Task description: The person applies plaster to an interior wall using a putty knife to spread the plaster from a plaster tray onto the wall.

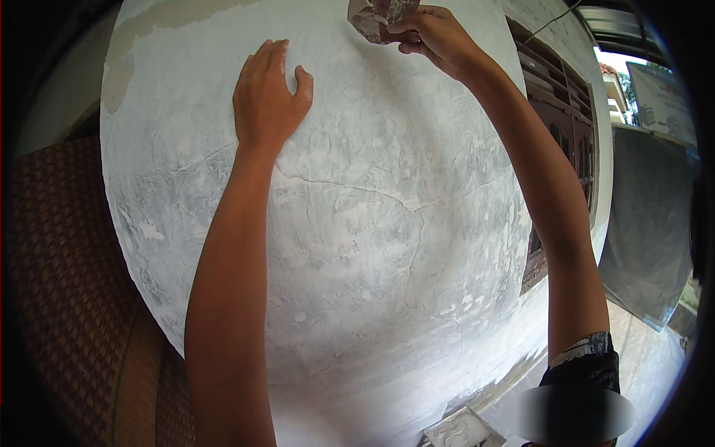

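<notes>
A whitewashed wall (357, 246) fills the middle, patchy grey and white with thin cracks. My left hand (269, 100) rests against its upper left part, palm toward the wall, fingers stretched up and thumb apart. White dust clings to those fingertips. Higher up and to the right, my right hand (436, 41) grips a flat, reddish-brown piece (376, 21) smeared with white. That piece lies close to the wall at the top edge of the view, partly cut off. Whether it is folded sandpaper or a stiff spreader cannot be told.
A brown woven panel (63, 283) borders the wall at left. Brown wooden shutters (558, 104) are set into the wall at right. Low by the wall stands a container (460, 430) with whitish material. A dark sheet (646, 223) hangs at far right.
</notes>
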Motion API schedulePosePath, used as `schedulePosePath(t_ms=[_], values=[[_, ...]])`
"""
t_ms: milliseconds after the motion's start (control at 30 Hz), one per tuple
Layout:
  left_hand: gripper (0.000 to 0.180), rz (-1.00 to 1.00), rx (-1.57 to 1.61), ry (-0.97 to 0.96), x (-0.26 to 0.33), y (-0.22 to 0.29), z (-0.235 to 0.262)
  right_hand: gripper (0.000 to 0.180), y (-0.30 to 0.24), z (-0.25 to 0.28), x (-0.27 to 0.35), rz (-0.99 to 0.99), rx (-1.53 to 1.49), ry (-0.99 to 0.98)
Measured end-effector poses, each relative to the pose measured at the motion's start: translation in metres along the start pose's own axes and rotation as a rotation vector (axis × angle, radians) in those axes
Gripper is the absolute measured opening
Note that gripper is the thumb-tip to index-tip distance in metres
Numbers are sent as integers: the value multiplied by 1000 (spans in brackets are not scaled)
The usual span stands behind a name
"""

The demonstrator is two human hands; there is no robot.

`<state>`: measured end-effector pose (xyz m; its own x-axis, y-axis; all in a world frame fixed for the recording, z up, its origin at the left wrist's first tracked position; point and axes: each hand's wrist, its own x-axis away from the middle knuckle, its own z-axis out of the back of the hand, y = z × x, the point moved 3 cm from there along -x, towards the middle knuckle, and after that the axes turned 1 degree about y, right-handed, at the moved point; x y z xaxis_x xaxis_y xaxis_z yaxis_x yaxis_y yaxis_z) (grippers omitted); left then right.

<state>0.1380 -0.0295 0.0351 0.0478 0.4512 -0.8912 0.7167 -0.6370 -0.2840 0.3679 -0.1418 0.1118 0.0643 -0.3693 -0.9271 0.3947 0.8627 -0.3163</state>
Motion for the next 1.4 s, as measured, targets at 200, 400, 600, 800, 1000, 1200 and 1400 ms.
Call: schedulePosePath(t_ms=[200, 400, 600, 800, 1000, 1200, 1400], values=[[45, -13, -18, -5, 5, -1, -4, 16, 5, 8, 40, -174, 45, -3], [44, -21, 8, 47, 20, 9, -1, 17, 10, 16, 93, -344, -37, -80], [44, 143, 271, 3, 78, 29, 14, 14, 22, 13, 205, -429, -30, -106], [49, 436, 677, -81, 205, 136, 60, 17, 78, 43, 375, -838, -48, -160], [54, 870, 886, -444, 363, 279, 130, 26, 114, 45, 564, -1251, -287, 87], [54, 1092, 864, -741, 465, 369, 184, 25, 133, 47, 709, -1471, -293, 200], [51, 1199, 800, -1080, 548, 417, 227, 29, 145, 29, 829, -1604, -325, 345]])
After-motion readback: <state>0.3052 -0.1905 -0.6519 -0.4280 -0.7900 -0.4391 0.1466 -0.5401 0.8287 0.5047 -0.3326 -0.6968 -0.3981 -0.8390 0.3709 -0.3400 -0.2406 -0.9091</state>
